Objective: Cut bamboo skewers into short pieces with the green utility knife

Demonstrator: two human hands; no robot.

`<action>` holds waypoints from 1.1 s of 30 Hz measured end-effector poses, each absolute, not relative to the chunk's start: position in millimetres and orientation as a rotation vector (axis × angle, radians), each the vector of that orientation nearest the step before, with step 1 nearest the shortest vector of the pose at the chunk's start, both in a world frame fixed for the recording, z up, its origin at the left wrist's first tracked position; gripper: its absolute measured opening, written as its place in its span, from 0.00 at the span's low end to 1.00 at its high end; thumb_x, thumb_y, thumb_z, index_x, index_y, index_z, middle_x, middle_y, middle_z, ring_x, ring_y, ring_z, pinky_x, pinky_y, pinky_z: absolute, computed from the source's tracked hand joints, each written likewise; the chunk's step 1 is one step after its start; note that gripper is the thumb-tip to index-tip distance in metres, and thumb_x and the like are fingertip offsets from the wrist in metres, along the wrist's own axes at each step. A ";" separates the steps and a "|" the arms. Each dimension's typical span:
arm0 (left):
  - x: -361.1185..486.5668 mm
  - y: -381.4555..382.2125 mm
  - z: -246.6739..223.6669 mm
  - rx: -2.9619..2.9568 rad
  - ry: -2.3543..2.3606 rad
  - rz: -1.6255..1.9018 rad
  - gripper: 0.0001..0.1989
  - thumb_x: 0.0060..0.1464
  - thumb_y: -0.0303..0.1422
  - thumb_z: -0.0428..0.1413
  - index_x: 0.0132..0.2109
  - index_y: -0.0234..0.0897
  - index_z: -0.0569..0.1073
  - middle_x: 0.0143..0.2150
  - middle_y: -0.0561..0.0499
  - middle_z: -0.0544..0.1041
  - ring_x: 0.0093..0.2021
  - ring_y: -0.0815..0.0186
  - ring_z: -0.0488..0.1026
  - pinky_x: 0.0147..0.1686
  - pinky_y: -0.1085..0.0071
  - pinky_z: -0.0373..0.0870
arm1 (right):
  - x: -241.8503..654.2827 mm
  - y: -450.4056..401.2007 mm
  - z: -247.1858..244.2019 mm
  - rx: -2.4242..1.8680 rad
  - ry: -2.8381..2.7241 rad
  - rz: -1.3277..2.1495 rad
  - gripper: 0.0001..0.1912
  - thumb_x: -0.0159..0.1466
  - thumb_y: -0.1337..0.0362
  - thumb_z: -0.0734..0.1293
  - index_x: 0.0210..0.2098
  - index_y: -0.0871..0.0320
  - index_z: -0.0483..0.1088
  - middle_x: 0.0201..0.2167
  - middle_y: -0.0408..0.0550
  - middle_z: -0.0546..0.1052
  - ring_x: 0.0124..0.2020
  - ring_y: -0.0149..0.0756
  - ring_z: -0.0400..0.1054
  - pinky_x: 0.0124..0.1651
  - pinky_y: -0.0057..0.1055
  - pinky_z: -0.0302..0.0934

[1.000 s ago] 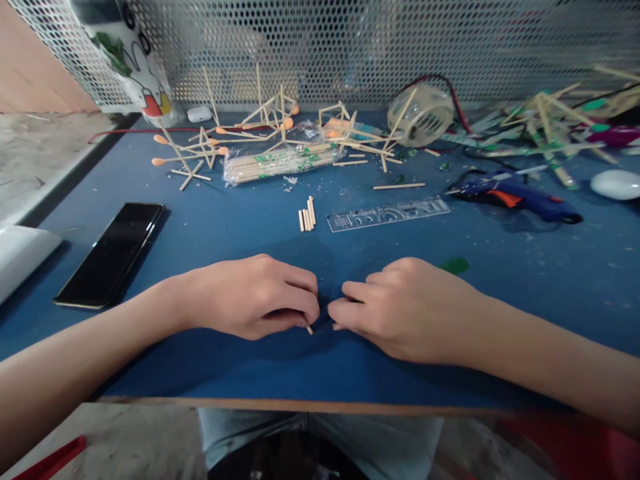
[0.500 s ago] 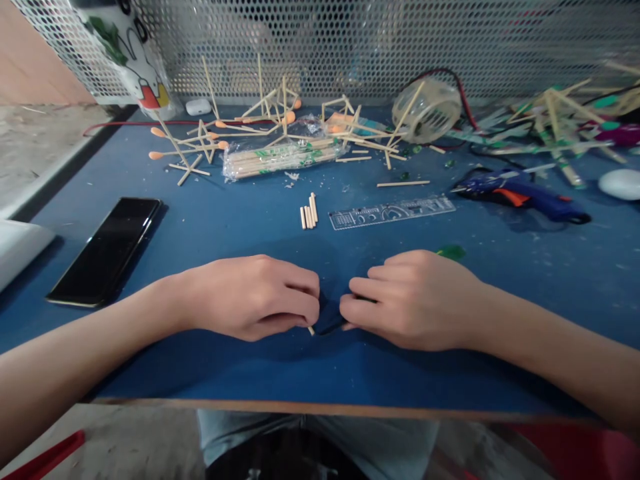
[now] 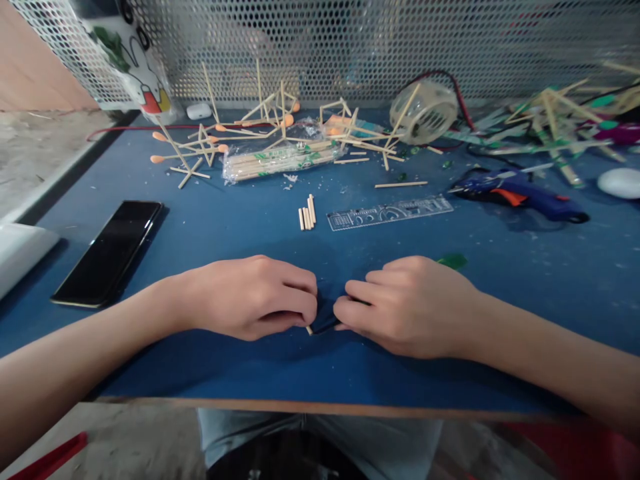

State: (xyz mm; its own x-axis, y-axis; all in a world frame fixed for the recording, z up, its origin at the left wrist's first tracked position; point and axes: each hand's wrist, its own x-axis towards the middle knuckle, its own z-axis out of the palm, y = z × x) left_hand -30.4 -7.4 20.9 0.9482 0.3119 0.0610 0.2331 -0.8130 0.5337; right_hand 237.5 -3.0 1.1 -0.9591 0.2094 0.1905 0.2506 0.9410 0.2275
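Note:
My left hand (image 3: 260, 299) rests low over the blue table with its fingers curled. It pinches a short wooden stick (image 3: 309, 329), whose pale end pokes out below the fingertips. Facing it, my right hand (image 3: 410, 307) is closed around a thin dark blade-like strip (image 3: 326, 329). The strip reaches left to the stick's end and seems to touch it; most of it is hidden under my fingers. Beyond the hands lie several short cut sticks (image 3: 307, 215) in a small bunch, and right of them a clear ruler (image 3: 390, 213).
A phone (image 3: 110, 253) lies left. Wooden stick frames (image 3: 200, 143) and a bag of sticks (image 3: 280, 162) stand at the back, before a perforated metal panel (image 3: 320, 53). At right are a blue glue gun (image 3: 530, 195) and a green scrap (image 3: 453, 261).
My right hand has shifted slightly left and nearer to me, closing the gap to my left hand. The left hand stays almost still, holding the stick.

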 end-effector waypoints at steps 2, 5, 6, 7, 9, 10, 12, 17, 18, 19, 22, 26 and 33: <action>-30.5 -7.6 21.3 2.557 0.387 0.193 0.10 0.68 0.25 0.50 0.45 0.34 0.77 0.45 0.42 0.77 0.44 0.62 0.76 0.42 0.68 0.72 | 237.2 -3.2 0.6 -0.343 -2.934 -0.377 0.10 0.73 0.63 0.56 0.34 0.50 0.63 0.23 0.36 0.68 0.18 0.37 0.59 0.25 0.37 0.35; -30.3 -7.8 21.4 2.551 0.389 0.191 0.10 0.68 0.24 0.50 0.46 0.34 0.76 0.45 0.43 0.77 0.44 0.62 0.76 0.42 0.69 0.72 | 236.7 -3.7 -0.5 -0.346 -2.928 -0.394 0.10 0.72 0.64 0.56 0.34 0.50 0.63 0.23 0.36 0.68 0.18 0.37 0.59 0.25 0.37 0.35; -30.1 -7.7 21.4 2.548 0.388 0.194 0.10 0.68 0.24 0.50 0.45 0.34 0.76 0.45 0.43 0.77 0.43 0.62 0.76 0.42 0.69 0.72 | 236.6 -4.2 -0.7 -0.353 -2.928 -0.403 0.09 0.71 0.64 0.57 0.34 0.50 0.63 0.23 0.36 0.68 0.18 0.37 0.58 0.25 0.37 0.34; -30.0 -7.6 21.4 2.543 0.389 0.196 0.10 0.67 0.24 0.50 0.45 0.34 0.76 0.45 0.43 0.77 0.43 0.62 0.76 0.42 0.69 0.72 | 236.5 -5.0 -0.7 -0.361 -2.934 -0.411 0.08 0.70 0.65 0.57 0.34 0.50 0.63 0.22 0.36 0.68 0.18 0.37 0.58 0.26 0.37 0.34; -29.7 -7.2 21.5 2.533 0.392 0.197 0.10 0.68 0.24 0.50 0.45 0.34 0.76 0.45 0.43 0.78 0.43 0.63 0.76 0.42 0.69 0.71 | 236.2 -8.0 0.2 -0.381 -2.947 -0.430 0.07 0.68 0.68 0.59 0.35 0.50 0.63 0.22 0.37 0.68 0.18 0.37 0.58 0.26 0.36 0.34; -29.6 -7.1 21.6 2.530 0.396 0.197 0.10 0.68 0.24 0.50 0.45 0.34 0.76 0.45 0.44 0.78 0.43 0.63 0.76 0.42 0.69 0.71 | 235.8 -10.4 1.2 -0.397 -2.952 -0.435 0.06 0.66 0.69 0.59 0.35 0.51 0.64 0.22 0.37 0.68 0.18 0.36 0.58 0.26 0.36 0.34; -29.5 -6.9 21.9 2.525 0.407 0.194 0.10 0.68 0.25 0.50 0.45 0.34 0.77 0.45 0.44 0.78 0.43 0.63 0.76 0.42 0.69 0.72 | 234.5 -17.3 3.6 -0.458 -2.959 -0.418 0.07 0.62 0.71 0.61 0.36 0.51 0.64 0.22 0.37 0.69 0.18 0.36 0.59 0.26 0.36 0.34; -29.3 -7.5 24.0 2.523 0.418 0.192 0.10 0.69 0.26 0.50 0.45 0.34 0.77 0.46 0.43 0.79 0.44 0.62 0.78 0.43 0.69 0.73 | 230.8 -34.8 7.6 -0.705 -2.931 -0.347 0.13 0.55 0.75 0.63 0.34 0.51 0.66 0.22 0.38 0.70 0.18 0.35 0.59 0.26 0.35 0.34; -29.1 -7.6 24.6 2.524 0.417 0.186 0.11 0.69 0.26 0.50 0.44 0.34 0.77 0.45 0.43 0.79 0.44 0.62 0.77 0.43 0.69 0.73 | 230.8 -35.1 7.7 -0.718 -2.931 -0.337 0.13 0.55 0.75 0.63 0.34 0.51 0.66 0.22 0.38 0.70 0.17 0.35 0.59 0.26 0.35 0.34; -29.0 -7.7 25.2 2.527 0.416 0.179 0.10 0.68 0.26 0.50 0.44 0.34 0.77 0.45 0.43 0.79 0.43 0.62 0.77 0.42 0.69 0.73 | 231.3 -33.4 7.7 -0.701 -2.940 -0.324 0.12 0.56 0.75 0.63 0.34 0.51 0.66 0.22 0.38 0.70 0.17 0.35 0.58 0.26 0.35 0.33; -28.5 -7.8 26.4 2.546 0.407 0.165 0.10 0.68 0.25 0.50 0.45 0.34 0.77 0.44 0.43 0.79 0.43 0.62 0.77 0.41 0.69 0.72 | 235.2 -19.4 8.2 -0.505 -2.967 -0.330 0.06 0.64 0.70 0.62 0.34 0.51 0.65 0.22 0.37 0.70 0.17 0.35 0.58 0.26 0.36 0.32; -29.5 -7.3 26.1 2.594 0.382 0.192 0.11 0.69 0.25 0.49 0.45 0.34 0.77 0.44 0.41 0.78 0.43 0.62 0.77 0.42 0.68 0.72 | 242.1 0.9 10.6 -0.339 -2.945 -0.387 0.13 0.74 0.59 0.56 0.33 0.51 0.64 0.22 0.38 0.69 0.19 0.34 0.57 0.27 0.35 0.32; -32.8 -5.4 26.6 2.627 0.417 0.166 0.11 0.69 0.26 0.49 0.45 0.34 0.76 0.44 0.42 0.78 0.44 0.63 0.76 0.44 0.70 0.71 | 241.5 -1.1 6.0 -0.365 -2.968 -0.353 0.16 0.75 0.58 0.55 0.34 0.53 0.66 0.22 0.38 0.69 0.19 0.32 0.53 0.28 0.35 0.30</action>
State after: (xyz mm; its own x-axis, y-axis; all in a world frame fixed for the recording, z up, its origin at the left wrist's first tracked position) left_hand -32.8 -5.4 26.6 0.9464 0.3201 0.0444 0.2628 -0.8423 0.4705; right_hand 241.5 -1.1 6.0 -0.9622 0.2226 0.1566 0.2532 0.9433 0.2146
